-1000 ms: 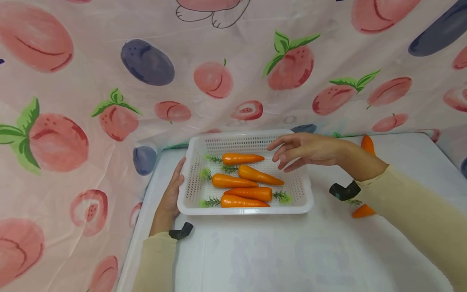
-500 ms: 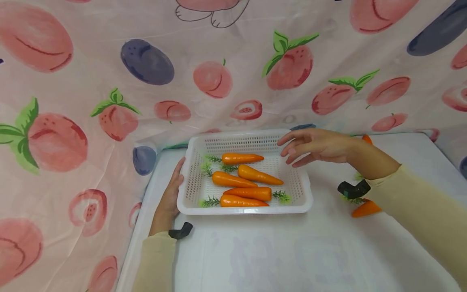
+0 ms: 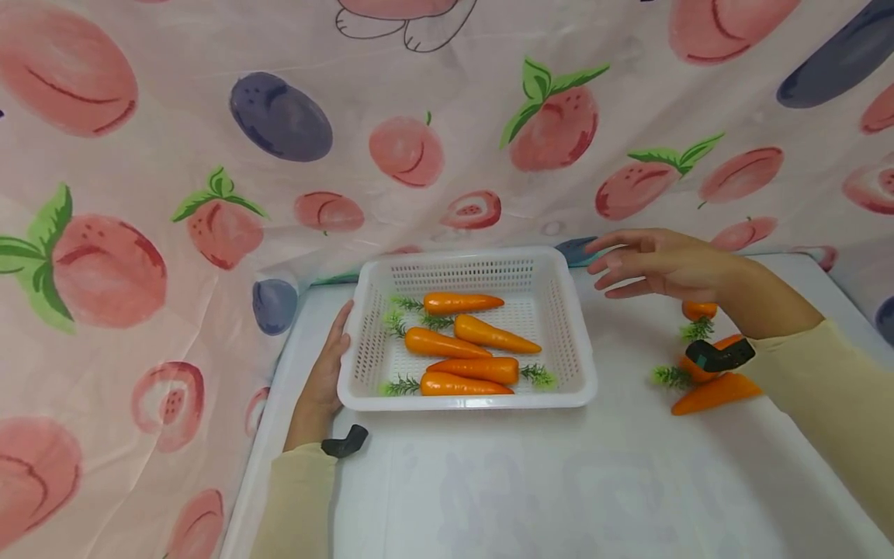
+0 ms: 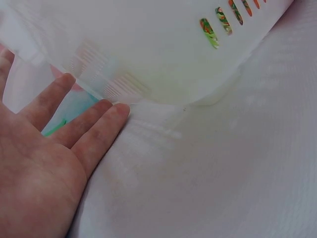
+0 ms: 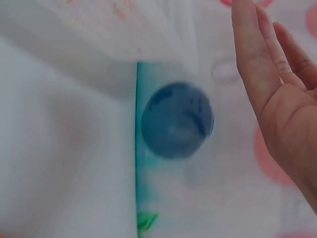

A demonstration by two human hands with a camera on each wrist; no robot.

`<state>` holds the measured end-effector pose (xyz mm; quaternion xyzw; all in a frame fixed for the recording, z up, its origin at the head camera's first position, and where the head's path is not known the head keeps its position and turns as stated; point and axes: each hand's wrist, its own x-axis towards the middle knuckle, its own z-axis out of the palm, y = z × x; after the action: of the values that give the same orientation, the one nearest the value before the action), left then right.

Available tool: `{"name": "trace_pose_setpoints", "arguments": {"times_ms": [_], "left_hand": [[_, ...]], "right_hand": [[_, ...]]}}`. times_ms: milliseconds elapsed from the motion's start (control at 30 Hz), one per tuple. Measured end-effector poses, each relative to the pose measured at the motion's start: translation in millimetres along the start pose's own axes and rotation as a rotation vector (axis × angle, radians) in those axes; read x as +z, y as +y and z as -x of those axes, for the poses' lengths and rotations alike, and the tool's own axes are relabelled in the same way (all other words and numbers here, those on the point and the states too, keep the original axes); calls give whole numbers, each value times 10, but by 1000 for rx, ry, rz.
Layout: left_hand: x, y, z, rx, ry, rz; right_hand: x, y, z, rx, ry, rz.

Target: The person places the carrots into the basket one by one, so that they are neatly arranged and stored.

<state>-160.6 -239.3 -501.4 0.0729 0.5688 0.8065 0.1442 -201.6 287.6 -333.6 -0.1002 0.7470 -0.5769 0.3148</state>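
Observation:
A white perforated plastic basket [image 3: 468, 403] stands on the white table with several orange toy carrots [image 3: 496, 334] with green tops lying in it. My left hand [image 3: 323, 380] rests against the basket's left side; in the left wrist view its straight fingers [image 4: 99, 131] touch the wall near the bottom edge. Held in the air past the basket's right back corner, my right hand [image 3: 670, 264] has its fingers loosely extended and nothing in them. Under the right forearm lie more carrots [image 3: 715, 394], partly hidden by the sleeve and the black wrist mount.
A curtain [image 3: 419, 101] printed with peaches and plums hangs behind the table and down its left side. The white tabletop [image 3: 531, 481] stretches in front of the basket. One carrot [image 3: 699, 310] lies behind the others on the right, partly covered by the right wrist.
My right hand has moved from above the basket to the right, out past its right rim, uncovering more of the carrots on the table. The left hand and basket have stayed in place.

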Motion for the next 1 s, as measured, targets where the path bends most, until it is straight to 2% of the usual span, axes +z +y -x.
{"name": "trace_pose_setpoints", "arguments": {"times_ms": [333,600,800,1000], "left_hand": [[-8,5,-9,-5,0,-19],[5,12,-8,-5,3,-22],[23,25,9,-4,-3,-6],[39,38,13,2,-6,-4]], "right_hand": [[-476,368,181,34,120,-98],[-826,648,360,102,209,-118],[-1019,844,477,133,259,-179],[-1128,1024,571,179,329,-267]]}}
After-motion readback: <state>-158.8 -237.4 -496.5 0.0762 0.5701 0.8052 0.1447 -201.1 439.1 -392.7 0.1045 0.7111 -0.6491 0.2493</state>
